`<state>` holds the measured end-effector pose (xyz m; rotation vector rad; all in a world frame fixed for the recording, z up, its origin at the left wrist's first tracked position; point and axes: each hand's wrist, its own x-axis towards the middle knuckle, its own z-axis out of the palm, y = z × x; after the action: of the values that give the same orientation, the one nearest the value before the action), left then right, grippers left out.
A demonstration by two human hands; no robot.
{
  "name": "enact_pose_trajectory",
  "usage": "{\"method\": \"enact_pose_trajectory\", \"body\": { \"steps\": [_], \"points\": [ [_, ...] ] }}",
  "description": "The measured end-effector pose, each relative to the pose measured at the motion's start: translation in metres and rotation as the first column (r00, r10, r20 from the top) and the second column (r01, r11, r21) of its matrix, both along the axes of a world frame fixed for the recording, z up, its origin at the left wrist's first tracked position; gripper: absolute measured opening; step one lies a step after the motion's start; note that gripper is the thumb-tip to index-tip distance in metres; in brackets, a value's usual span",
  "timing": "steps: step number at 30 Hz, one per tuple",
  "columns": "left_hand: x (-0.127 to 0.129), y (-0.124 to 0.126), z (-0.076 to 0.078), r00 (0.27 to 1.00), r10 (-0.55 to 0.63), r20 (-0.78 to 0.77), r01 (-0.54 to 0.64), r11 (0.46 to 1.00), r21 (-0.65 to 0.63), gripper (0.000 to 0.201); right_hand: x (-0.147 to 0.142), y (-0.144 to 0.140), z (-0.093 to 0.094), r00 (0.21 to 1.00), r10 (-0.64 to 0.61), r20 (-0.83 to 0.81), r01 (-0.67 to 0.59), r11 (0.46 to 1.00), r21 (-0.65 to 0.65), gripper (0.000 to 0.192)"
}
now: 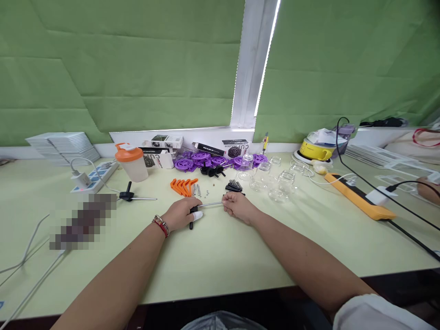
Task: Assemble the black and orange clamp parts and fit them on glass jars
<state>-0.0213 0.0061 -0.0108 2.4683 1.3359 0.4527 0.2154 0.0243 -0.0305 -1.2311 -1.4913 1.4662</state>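
Observation:
My left hand (178, 214), with a white covering on one fingertip, is closed round a black-handled metal rod; the black handle (191, 225) sticks out below the fingers. The thin rod (210, 204) runs to the right, where the closed fingers of my right hand (239, 208) meet its far end. Whatever else those fingertips may hold is hidden. Just beyond my hands lie orange curved brackets (184, 187), a few long screws (196, 189), tiny loose metal pieces and a cluster of small black parts (234, 185). A similar black-handled rod (127, 195) lies to the left.
Purple wheel-shaped parts (201, 158), black knobbed parts (211, 171) and cup holder boxes (160, 158) line the back. Glass jars (280, 188) and an orange power strip (360, 197) stand right; a shaker bottle (132, 165) and white power strip (99, 178) left. Another person's hand (428, 189) shows far right.

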Motion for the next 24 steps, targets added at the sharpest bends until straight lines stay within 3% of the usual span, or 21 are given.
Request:
{"method": "enact_pose_trajectory", "body": {
  "steps": [8, 19, 24],
  "points": [
    [-0.0003, -0.0002, -0.0005, 1.000, -0.005, 0.013, 0.005, 1.000, -0.006, 0.034, -0.0016, -0.0005, -0.0027, 0.998, 0.004, 0.067, -0.010, 0.996, 0.086, 0.022],
    [-0.0020, 0.0021, -0.0019, 1.000, -0.001, 0.005, 0.001, 1.000, -0.014, 0.036, 0.0032, -0.0023, 0.0021, 0.999, 0.021, -0.042, -0.023, 0.999, -0.046, 0.014],
    [-0.0026, 0.0025, -0.0021, 1.000, -0.010, -0.006, 0.010, 1.000, -0.011, 0.035, 0.0026, -0.0021, 0.0011, 0.999, 0.032, -0.033, -0.033, 0.999, -0.026, 0.012]
  ]
}}
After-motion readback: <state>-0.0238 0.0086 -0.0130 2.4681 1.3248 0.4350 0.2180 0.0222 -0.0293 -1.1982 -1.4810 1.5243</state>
